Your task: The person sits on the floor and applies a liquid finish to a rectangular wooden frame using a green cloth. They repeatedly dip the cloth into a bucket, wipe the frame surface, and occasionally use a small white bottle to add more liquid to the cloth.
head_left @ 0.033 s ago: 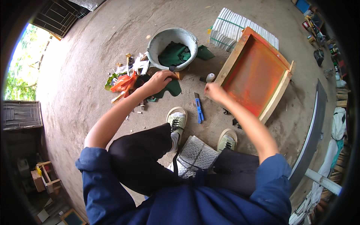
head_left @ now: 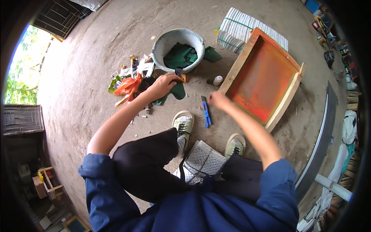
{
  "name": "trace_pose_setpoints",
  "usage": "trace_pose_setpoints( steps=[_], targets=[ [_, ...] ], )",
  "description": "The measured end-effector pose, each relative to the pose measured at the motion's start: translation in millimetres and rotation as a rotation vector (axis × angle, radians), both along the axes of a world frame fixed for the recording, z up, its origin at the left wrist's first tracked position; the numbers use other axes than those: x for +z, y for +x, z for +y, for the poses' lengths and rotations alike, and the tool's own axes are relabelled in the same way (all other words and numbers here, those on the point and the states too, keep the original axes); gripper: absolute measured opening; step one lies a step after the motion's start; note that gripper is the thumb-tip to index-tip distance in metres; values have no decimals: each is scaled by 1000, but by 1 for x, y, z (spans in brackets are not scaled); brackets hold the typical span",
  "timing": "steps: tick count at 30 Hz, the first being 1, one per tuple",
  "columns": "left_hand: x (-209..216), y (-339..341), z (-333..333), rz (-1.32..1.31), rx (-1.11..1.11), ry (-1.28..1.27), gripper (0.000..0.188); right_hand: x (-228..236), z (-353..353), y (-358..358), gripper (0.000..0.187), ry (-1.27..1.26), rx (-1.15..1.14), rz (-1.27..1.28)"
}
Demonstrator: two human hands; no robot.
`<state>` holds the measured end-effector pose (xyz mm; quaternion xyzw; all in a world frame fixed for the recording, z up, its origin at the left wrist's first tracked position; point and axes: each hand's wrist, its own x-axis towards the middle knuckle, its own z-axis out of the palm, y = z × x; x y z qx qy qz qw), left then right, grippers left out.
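- Your right hand (head_left: 219,99) could knock the blue cutter (head_left: 206,116) at its seven o'clock; a low sweep this near would cause it.
- The cutter's dark end points just short of twelve, long axis nearly twelve-to-six.
- Your left fingers bend above the green scrap (head_left: 178,91), at that hand's four o'clock; pinching, I can't tell.
- Right fingers: blurred, can't tell.

The right hand (head_left: 218,99) is blurry, and the left hand (head_left: 164,84) seems to hide part of a green scrap (head_left: 178,92).
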<state>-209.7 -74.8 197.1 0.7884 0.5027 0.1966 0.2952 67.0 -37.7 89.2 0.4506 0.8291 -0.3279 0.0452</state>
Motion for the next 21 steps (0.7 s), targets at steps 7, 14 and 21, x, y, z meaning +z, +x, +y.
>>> trace_pose_setpoints(
  steps=[7,14,21],
  targets=[
    [-9,-15,-17,-133,152,21,42,-66,-90,-53,48,235,-313,-243],
    [12,-10,-9,-238,65,13,54,-72,-83,-43,37,142,-497,-246],
    [82,11,-3,-243,-36,-17,58,65,-4,0,25,-569,-692,528]
  ],
)
